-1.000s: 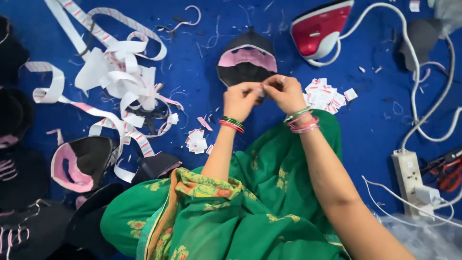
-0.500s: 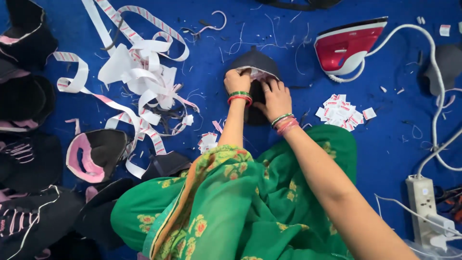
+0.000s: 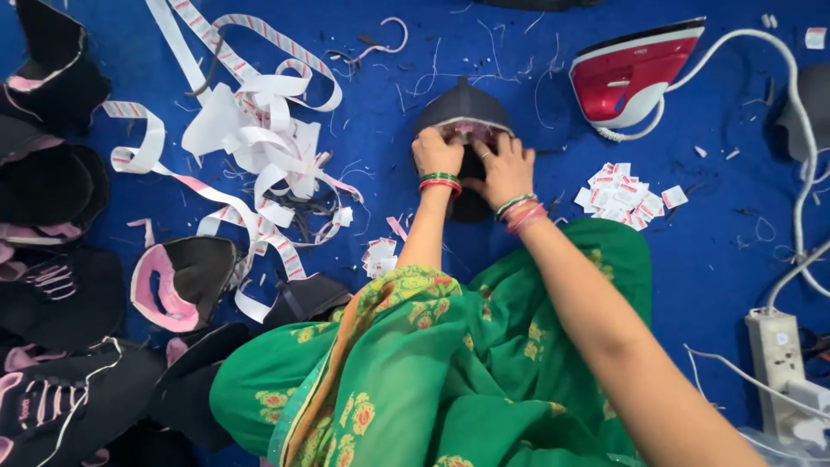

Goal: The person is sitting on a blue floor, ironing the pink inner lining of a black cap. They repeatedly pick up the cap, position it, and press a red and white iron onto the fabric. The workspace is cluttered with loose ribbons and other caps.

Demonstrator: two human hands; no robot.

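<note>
Both hands pressed on a dark, dome-shaped fabric piece (image 3: pixel 464 108) lying flat on the blue cloth surface (image 3: pixel 718 259). The left hand (image 3: pixel 437 154) and right hand (image 3: pixel 501 169) curled their fingers over its pale pink inner edge, apparently pinching a small label there, though the view was too small to be sure. A glossy red-and-white iron (image 3: pixel 635 73) sat well apart, with loose paper tags (image 3: pixel 624 197) nearby. Tangled white ribbon (image 3: pixel 259 138) crowded the other side; bare blue lay between.

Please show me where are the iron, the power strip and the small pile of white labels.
iron (image 3: pixel 635 73): head view, on its red soleplate.
power strip (image 3: pixel 775 367): head view, on its white body.
pile of labels (image 3: pixel 624 195): head view, middle of the pile.
</note>
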